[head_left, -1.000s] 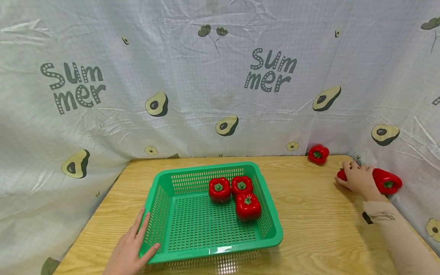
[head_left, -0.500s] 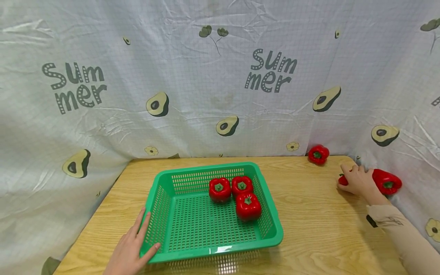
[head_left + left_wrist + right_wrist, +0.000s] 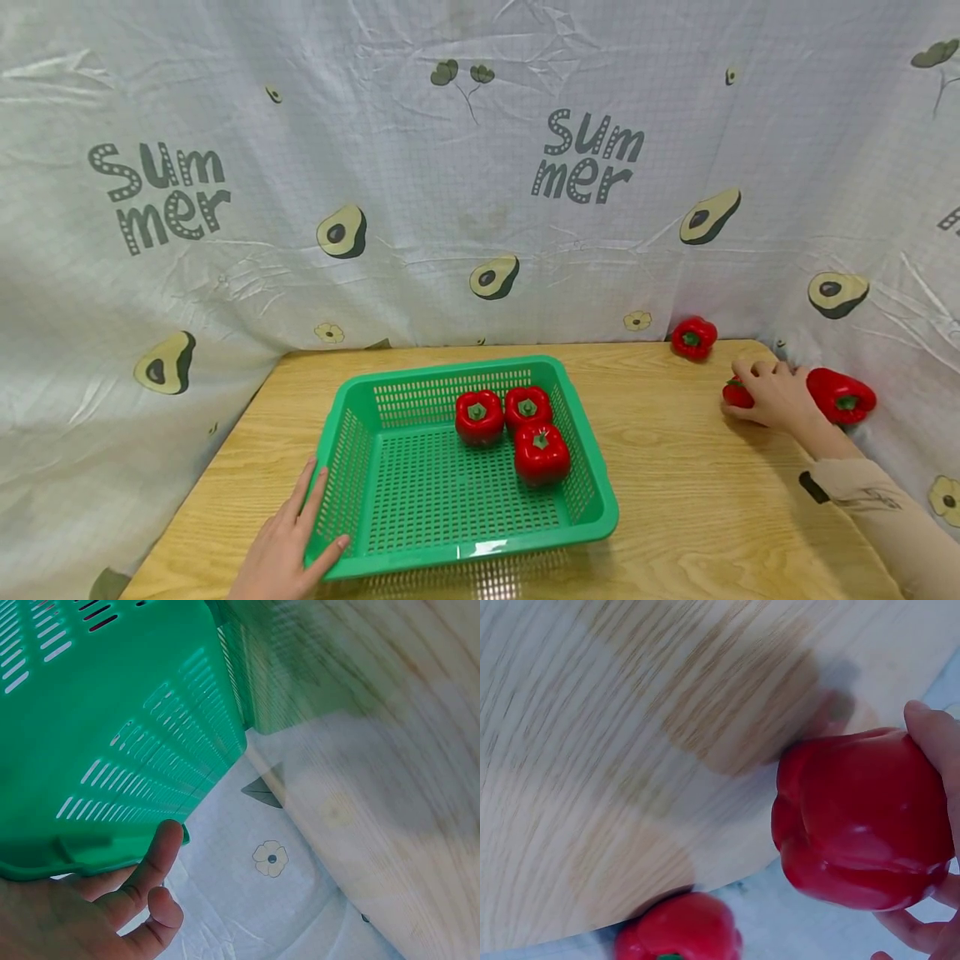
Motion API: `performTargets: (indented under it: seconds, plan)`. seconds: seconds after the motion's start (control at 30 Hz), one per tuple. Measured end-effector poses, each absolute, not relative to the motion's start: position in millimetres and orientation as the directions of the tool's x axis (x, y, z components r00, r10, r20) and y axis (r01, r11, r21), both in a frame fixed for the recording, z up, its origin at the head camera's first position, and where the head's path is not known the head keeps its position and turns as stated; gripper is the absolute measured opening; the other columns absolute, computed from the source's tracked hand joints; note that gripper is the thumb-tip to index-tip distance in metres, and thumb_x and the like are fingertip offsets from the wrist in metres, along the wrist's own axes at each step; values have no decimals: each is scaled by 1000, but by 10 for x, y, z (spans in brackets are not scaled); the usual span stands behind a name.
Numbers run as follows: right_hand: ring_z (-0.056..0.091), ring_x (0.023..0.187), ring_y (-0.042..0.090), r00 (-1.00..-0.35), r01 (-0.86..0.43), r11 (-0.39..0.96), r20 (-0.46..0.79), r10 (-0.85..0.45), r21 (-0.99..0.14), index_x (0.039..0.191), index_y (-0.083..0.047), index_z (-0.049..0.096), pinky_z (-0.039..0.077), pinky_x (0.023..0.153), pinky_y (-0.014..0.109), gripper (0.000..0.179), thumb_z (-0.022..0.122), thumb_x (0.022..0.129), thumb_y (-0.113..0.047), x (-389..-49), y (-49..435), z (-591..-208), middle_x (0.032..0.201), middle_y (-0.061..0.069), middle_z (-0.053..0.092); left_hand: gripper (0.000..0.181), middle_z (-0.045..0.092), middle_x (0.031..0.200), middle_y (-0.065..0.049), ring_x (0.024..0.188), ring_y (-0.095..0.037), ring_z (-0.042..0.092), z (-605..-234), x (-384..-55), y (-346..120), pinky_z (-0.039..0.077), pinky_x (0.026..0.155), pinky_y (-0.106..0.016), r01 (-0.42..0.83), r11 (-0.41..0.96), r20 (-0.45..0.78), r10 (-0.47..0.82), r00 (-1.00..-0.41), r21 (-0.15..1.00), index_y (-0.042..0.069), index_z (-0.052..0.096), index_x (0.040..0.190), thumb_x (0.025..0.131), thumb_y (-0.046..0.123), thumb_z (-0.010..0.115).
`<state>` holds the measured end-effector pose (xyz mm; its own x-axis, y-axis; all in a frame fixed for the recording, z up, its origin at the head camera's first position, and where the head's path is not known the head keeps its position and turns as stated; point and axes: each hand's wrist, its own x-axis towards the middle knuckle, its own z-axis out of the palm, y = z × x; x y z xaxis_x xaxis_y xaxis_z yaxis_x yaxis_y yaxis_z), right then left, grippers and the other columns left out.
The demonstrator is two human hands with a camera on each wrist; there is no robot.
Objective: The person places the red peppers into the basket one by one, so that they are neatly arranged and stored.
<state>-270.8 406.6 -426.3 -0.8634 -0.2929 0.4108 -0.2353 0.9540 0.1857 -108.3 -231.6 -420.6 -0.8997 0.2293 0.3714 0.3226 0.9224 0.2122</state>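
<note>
My right hand [image 3: 780, 402] grips a red bell pepper [image 3: 737, 395] at the far right of the table. In the right wrist view the thumb lies along one side of this glossy bell pepper [image 3: 862, 825] and fingertips show at its other side. My left hand [image 3: 281, 542] rests on the near left corner of a green plastic basket [image 3: 592, 531], fingers extended along the left rim and thumb on the front rim. The left wrist view shows its fingertips at the rim of the slotted basket wall [image 3: 112, 772]. Three red bell peppers [image 3: 542, 454] stand together in the basket's right half.
One bell pepper [image 3: 693, 338] lies at the back right edge of the table, and another bell pepper [image 3: 842, 397] lies just right of my right hand. A patterned cloth [image 3: 420, 183] hangs along the back and sides of the wooden table [image 3: 660, 492].
My right hand has shifted slightly leftward and nearer with the bell pepper in its grip, away from the one on its right. My left hand and the basket stay in place.
</note>
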Motion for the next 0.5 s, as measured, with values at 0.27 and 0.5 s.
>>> performTargets:
  seconds: [0.27,0.5]
  plan:
    - [47,65,43,-807,-302,927,456,-374,224,101,-8,43,30,54,53,63,78,57,-36,-2671,3919,-4216,80,20,53,81,27,142,-21,106,-43,52,-4213,-1089,-2316,45,71,-51,321,919,363,226,-904,229,-1,29,138,77,38,64]
    - [49,62,40,-707,-352,892,544,-453,284,101,-7,49,33,52,51,78,17,77,-74,-2668,3809,-4185,81,17,53,81,25,144,-20,107,-43,51,-4215,-1089,-2324,45,72,-53,322,920,363,228,-903,222,-2,28,138,78,38,64]
